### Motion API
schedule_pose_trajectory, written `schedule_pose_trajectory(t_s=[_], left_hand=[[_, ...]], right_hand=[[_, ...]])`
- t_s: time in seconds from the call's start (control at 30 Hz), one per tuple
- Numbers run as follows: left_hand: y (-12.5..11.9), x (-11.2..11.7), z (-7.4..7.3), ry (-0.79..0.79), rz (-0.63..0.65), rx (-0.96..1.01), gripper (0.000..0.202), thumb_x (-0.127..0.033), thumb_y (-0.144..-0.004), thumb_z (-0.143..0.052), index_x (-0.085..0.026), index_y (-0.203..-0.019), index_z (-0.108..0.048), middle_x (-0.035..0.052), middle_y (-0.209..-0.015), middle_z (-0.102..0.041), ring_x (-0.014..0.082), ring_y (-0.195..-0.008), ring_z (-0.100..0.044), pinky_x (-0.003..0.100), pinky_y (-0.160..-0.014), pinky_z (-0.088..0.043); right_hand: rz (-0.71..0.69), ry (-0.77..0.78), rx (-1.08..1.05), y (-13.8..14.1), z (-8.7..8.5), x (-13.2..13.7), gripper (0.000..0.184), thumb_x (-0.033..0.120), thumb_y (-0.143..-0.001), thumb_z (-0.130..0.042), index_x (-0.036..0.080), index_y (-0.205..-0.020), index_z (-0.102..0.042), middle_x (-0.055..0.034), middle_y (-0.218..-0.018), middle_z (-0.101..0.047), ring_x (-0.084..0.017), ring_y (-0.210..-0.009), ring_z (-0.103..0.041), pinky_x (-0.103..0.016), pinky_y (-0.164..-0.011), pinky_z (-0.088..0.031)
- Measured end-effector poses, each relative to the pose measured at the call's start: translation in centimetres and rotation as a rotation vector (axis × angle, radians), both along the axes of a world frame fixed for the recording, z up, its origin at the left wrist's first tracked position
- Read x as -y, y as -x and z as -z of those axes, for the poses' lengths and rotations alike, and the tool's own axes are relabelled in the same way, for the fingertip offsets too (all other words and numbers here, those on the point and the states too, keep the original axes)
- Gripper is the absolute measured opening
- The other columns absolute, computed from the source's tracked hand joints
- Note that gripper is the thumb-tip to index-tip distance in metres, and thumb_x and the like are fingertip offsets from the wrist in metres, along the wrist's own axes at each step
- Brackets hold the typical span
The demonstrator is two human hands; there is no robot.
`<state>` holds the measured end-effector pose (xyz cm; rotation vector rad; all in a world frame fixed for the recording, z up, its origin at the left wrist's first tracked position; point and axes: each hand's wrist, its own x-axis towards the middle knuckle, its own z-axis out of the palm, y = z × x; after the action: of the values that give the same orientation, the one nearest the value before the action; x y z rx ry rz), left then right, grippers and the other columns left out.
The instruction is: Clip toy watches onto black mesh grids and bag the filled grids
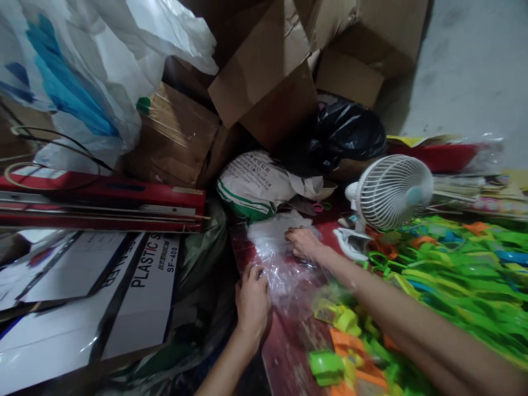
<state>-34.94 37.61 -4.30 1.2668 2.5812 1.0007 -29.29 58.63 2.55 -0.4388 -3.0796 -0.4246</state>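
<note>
A loose heap of clear plastic bags (277, 275) lies on a dark red tabletop (284, 352). My left hand (253, 300) is at the near left edge of the heap, its fingers curled onto the plastic. Farther in, my right hand (303, 243) reaches over from the right, fingers bent and closed on the crumpled film; the fingertips are partly hidden. To the right of the bags are small yellow, orange and green plastic pieces (327, 367).
A white fan (394, 192) stands beside a big pile of green plastic parts (466, 286). Behind are a printed white sack (258, 181), a black bag (350, 129) and cardboard boxes (268, 77). At left, a red metal bar-shaped device (103, 201) lies above a plastic sealer carton (140, 297).
</note>
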Motion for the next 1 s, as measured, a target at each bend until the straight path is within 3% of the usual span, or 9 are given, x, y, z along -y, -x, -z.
schedule_pose_trajectory(t_s=[0.1,0.23,0.37,0.47,0.8,1.0], left_hand=[[-0.1,0.0,0.1,-0.003,-0.014,-0.009,0.033,-0.006,-0.086,-0.05,-0.027,-0.095,-0.073,0.0009,-0.132,-0.061,0.0227,-0.135,-0.042,0.039,-0.102,-0.043],[0.0,-0.2,0.8,-0.006,-0.012,-0.034,0.032,-0.008,-0.087,-0.048,-0.026,-0.097,-0.072,0.0007,-0.134,-0.06,0.022,-0.136,-0.041,0.04,-0.106,-0.04],[0.0,-0.3,1.1,0.005,-0.041,-0.079,0.038,-0.008,-0.088,-0.044,-0.028,-0.111,-0.068,0.0023,-0.135,-0.061,0.0242,-0.135,-0.042,0.056,-0.117,-0.021],[-0.3,0.0,0.7,0.026,-0.047,-0.121,0.043,-0.009,-0.086,-0.045,-0.025,-0.122,-0.061,0.0062,-0.137,-0.059,0.026,-0.135,-0.042,0.062,-0.118,-0.009],[-1.1,0.3,-0.9,0.05,-0.068,-0.207,0.028,-0.024,-0.091,-0.049,-0.021,-0.115,-0.062,0.0104,-0.129,-0.064,0.0287,-0.131,-0.046,0.06,-0.114,-0.021],[-1.0,0.6,-1.4,0.041,-0.054,-0.215,0.03,-0.021,-0.09,-0.049,-0.02,-0.117,-0.061,0.012,-0.128,-0.064,0.0286,-0.129,-0.049,0.057,-0.112,-0.026]], right_hand=[[-0.025,0.001,-0.028,0.6,0.0,0.1,0.03,0.01,-0.073,-0.056,0.012,-0.102,-0.067,-0.0148,-0.105,-0.067,-0.026,-0.099,-0.059,-0.033,-0.085,-0.038],[-0.028,0.025,-0.087,1.3,-0.2,0.3,0.025,0.009,-0.078,-0.051,0.01,-0.096,-0.069,-0.0151,-0.092,-0.069,-0.026,-0.092,-0.059,-0.033,-0.084,-0.038],[0.001,0.029,-0.222,0.7,-1.2,0.2,0.035,0.007,-0.082,-0.045,0.01,-0.107,-0.069,-0.0155,-0.103,-0.068,-0.025,-0.1,-0.056,-0.034,-0.088,-0.036],[0.035,0.029,-0.326,0.0,-2.6,0.0,0.033,0.008,-0.083,-0.045,0.015,-0.103,-0.071,-0.0133,-0.1,-0.068,-0.026,-0.099,-0.056,-0.034,-0.086,-0.036],[0.108,0.064,-0.685,0.0,-11.2,1.5,0.028,0.011,-0.083,-0.044,0.017,-0.096,-0.068,-0.01,-0.102,-0.07,-0.024,-0.097,-0.06,-0.031,-0.087,-0.04],[0.313,0.08,-0.924,-2.8,-18.8,2.4,0.028,0.012,-0.085,-0.041,0.017,-0.093,-0.067,-0.0104,-0.095,-0.071,-0.023,-0.089,-0.063,-0.031,-0.082,-0.046]])
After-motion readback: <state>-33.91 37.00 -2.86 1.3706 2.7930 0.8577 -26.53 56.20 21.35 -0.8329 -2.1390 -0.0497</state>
